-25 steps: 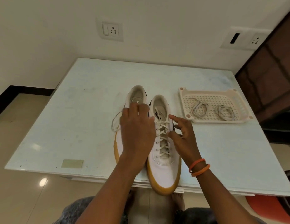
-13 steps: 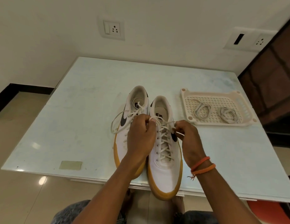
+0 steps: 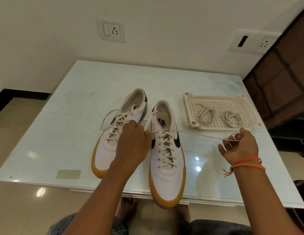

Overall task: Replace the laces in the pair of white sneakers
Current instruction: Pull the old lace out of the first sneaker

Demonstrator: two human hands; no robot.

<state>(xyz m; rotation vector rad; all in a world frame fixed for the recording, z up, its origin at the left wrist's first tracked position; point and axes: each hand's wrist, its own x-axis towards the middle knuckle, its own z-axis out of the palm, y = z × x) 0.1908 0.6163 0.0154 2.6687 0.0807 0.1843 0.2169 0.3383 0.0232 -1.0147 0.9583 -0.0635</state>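
Two white sneakers with gum soles stand side by side on the table, toes toward me: the left sneaker (image 3: 112, 133) and the right sneaker (image 3: 166, 160). Both are laced. My left hand (image 3: 132, 143) lies between them and pinches one end of the right sneaker's lace (image 3: 198, 134). My right hand (image 3: 239, 146) pinches the other end, pulled out taut to the right. Two coiled spare laces (image 3: 206, 115) (image 3: 232, 119) lie in a tray.
The cream perforated tray (image 3: 188, 99) sits at the right rear of the pale glass table (image 3: 80, 116). A small sticker (image 3: 68, 174) lies near the front left edge. A wall with sockets rises behind; a dark wooden cabinet (image 3: 283, 82) stands at the right.
Both hands closed on the right sneaker's lace ends at the top eyelets. My right hand then pulled its end far out to the right, undoing the bow.
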